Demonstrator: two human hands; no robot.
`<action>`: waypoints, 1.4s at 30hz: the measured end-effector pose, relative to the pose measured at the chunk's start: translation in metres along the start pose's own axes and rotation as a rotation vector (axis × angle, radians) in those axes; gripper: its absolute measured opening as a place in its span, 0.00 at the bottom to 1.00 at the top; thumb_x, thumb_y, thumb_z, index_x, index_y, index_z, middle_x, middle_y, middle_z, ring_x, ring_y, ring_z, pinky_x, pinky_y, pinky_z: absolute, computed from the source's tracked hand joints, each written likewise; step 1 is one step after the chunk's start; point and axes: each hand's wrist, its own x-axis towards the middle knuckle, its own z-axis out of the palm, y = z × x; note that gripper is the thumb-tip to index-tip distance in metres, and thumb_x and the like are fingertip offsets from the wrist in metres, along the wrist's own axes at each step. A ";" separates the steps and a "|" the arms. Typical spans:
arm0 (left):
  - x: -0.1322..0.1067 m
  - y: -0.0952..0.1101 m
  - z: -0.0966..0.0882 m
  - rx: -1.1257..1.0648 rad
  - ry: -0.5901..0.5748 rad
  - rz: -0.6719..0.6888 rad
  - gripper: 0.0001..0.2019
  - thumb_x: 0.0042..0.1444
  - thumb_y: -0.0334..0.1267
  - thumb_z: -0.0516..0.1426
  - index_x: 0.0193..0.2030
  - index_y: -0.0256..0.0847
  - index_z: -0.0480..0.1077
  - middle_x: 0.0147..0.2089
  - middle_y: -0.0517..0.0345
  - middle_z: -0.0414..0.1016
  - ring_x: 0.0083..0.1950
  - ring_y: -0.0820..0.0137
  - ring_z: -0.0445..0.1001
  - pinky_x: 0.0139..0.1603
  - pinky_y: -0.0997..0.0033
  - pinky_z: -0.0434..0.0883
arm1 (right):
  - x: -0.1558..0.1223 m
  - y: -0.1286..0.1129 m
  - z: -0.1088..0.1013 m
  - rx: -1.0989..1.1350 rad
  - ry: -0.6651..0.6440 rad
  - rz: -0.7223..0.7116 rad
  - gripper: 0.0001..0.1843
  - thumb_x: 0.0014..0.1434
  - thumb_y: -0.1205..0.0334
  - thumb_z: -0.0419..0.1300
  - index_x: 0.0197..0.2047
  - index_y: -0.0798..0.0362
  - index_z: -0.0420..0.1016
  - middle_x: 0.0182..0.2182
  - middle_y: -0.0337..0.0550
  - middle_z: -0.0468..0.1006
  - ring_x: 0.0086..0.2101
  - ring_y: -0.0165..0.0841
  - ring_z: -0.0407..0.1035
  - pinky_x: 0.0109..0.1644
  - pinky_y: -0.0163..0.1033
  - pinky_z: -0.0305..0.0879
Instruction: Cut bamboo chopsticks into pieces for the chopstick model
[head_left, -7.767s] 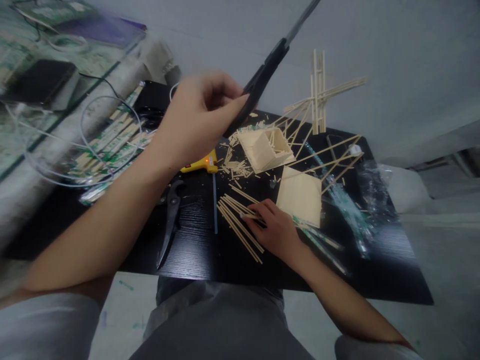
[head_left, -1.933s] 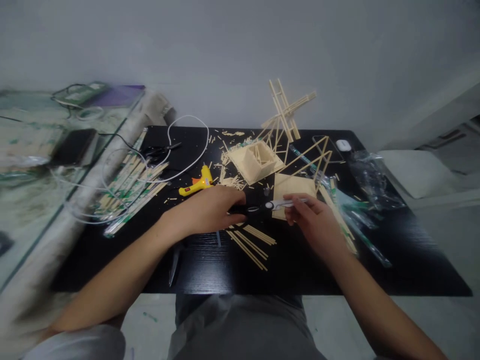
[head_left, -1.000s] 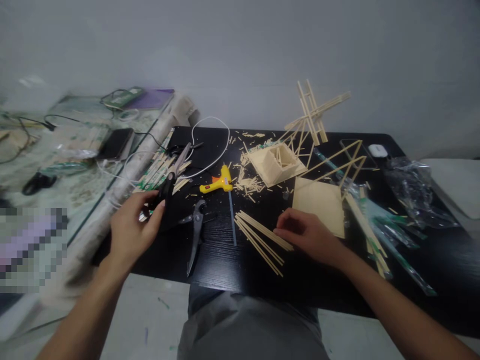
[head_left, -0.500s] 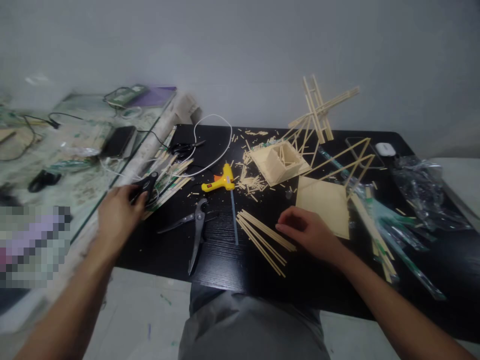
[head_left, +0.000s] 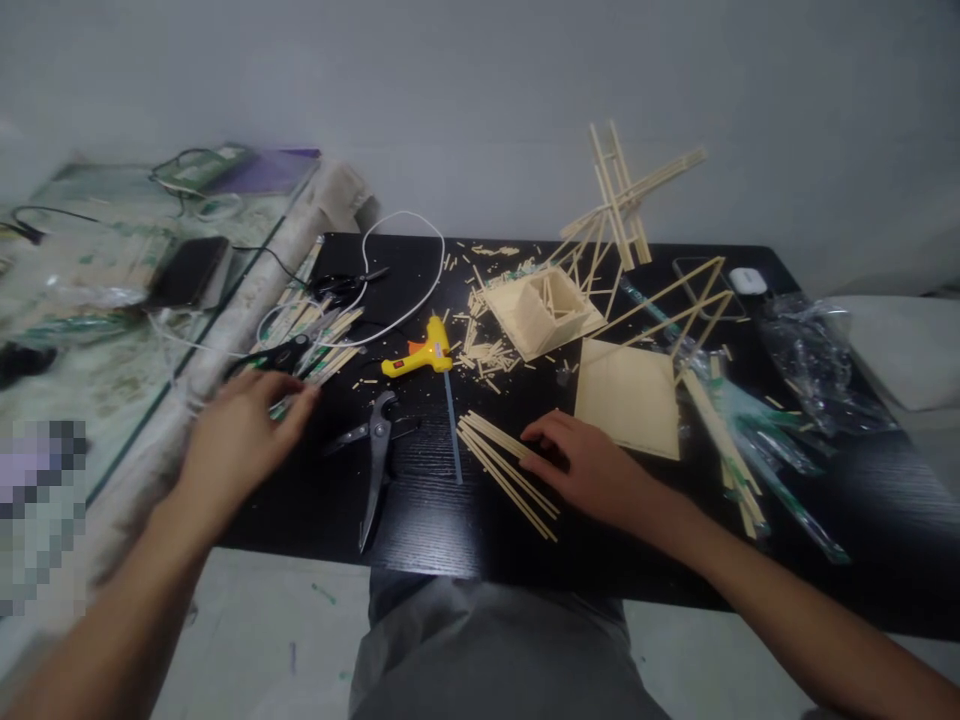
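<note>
My left hand [head_left: 236,430] hovers open above the black table's [head_left: 420,510] left edge, fingers stretched out, just short of black-handled scissors [head_left: 281,352] that lie on a heap of wrapped chopsticks [head_left: 315,340]. My right hand [head_left: 589,468] rests palm down with loosely curled fingers on a bundle of bare wooden sticks [head_left: 502,470], fingertips touching them. Black pliers [head_left: 375,460] lie between the two hands. A flat panel of glued sticks [head_left: 626,395] lies just beyond my right hand.
A yellow glue gun [head_left: 420,352] with a white cord sits mid-table beside stick offcuts. Behind stand a small stick box [head_left: 540,310] and a tall stick frame [head_left: 619,210]. Plastic wrappers [head_left: 810,360] lie at the right. A glass-topped surface [head_left: 112,290] with cables adjoins the left.
My left hand carried the scissors from the table's middle to the left, laid them on the wrapped chopsticks and let go. My right hand settled onto the loose sticks.
</note>
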 end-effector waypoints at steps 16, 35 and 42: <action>-0.026 0.038 0.031 -0.025 -0.111 0.210 0.30 0.65 0.58 0.54 0.59 0.31 0.72 0.53 0.36 0.74 0.55 0.45 0.75 0.58 0.46 0.73 | 0.005 -0.012 0.024 -0.394 0.026 -0.062 0.06 0.70 0.70 0.60 0.48 0.59 0.77 0.43 0.53 0.78 0.43 0.45 0.72 0.53 0.53 0.75; 0.026 0.142 0.020 0.118 -0.460 0.217 0.23 0.69 0.49 0.46 0.43 0.38 0.78 0.43 0.38 0.84 0.47 0.48 0.84 0.44 0.55 0.76 | 0.006 0.005 0.034 -0.244 0.144 -0.172 0.08 0.72 0.66 0.58 0.50 0.56 0.77 0.45 0.53 0.79 0.45 0.45 0.71 0.54 0.54 0.70; 0.039 0.131 0.021 0.139 -0.437 0.158 0.23 0.67 0.49 0.46 0.45 0.39 0.79 0.44 0.37 0.84 0.48 0.44 0.83 0.44 0.51 0.76 | 0.006 0.005 0.034 -0.247 0.142 -0.165 0.08 0.71 0.66 0.59 0.50 0.57 0.77 0.45 0.53 0.79 0.45 0.45 0.70 0.55 0.54 0.69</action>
